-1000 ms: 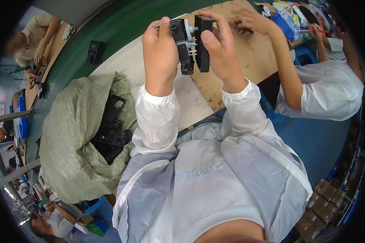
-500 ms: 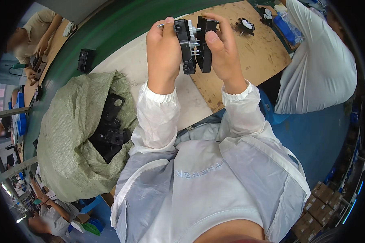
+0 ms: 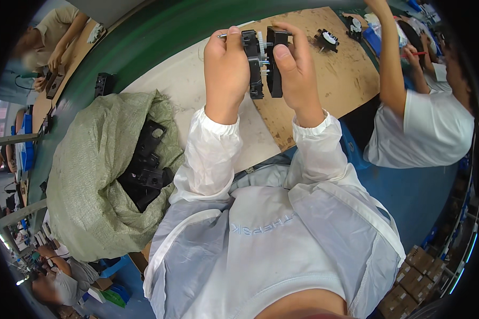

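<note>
Above the worktable, my left hand (image 3: 226,80) grips a black plastic gear housing (image 3: 254,66) by its outer side, thumb along its top edge. Pale gears (image 3: 262,47) and thin metal shafts stick out of this housing toward the right. A metal rod end shows beside my left thumb. My right hand (image 3: 299,80) is closed on a black plastic cover (image 3: 275,69), thumb on its near face and fingers behind it. Housing and cover stand upright, face to face, with a narrow gap between them; the shaft tips reach toward the cover, whose inner side is hidden.
A woven sack (image 3: 85,181) holding black plastic parts (image 3: 146,178) stands at my left. A black assembly with a white piece (image 3: 327,40) lies on the brown board (image 3: 346,80). Another black part (image 3: 104,84) sits beyond the sack. A co-worker (image 3: 423,127) is close at right.
Both hands have shifted slightly right with the housing and cover, which are now a little closer together. The co-worker at right has changed posture, an arm now raised over the table.
</note>
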